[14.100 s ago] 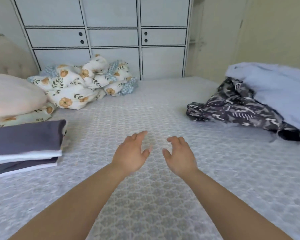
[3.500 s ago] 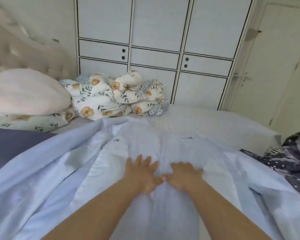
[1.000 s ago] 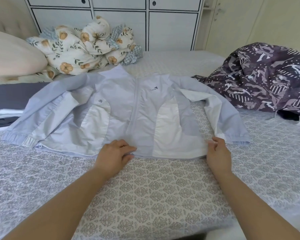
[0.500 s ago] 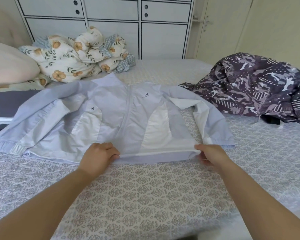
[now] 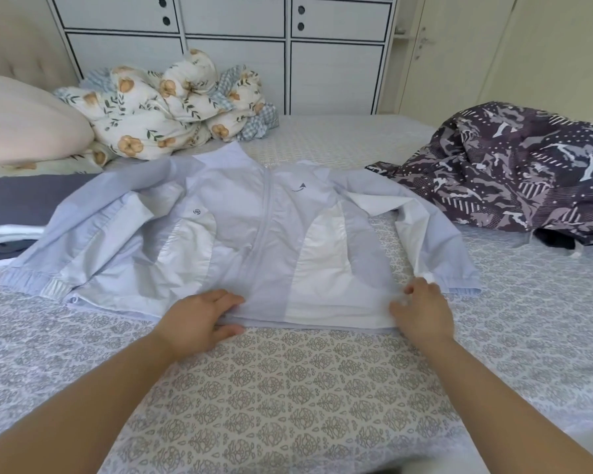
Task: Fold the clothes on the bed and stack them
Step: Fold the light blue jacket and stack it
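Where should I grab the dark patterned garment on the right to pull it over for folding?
Take the dark patterned garment by its flattened near-left edge, reaching from the left: that edge trails onto the bed toward the light blue jacket; the rest is bunched.

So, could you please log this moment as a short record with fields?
garment: pale blue jacket, spread flat, front up, sleeves out
left hand: grips hem near zip
right hand: grips hem at right corner
waiting: dark patterned garment, heaped at right
stack: folded pile at left
surface: bed
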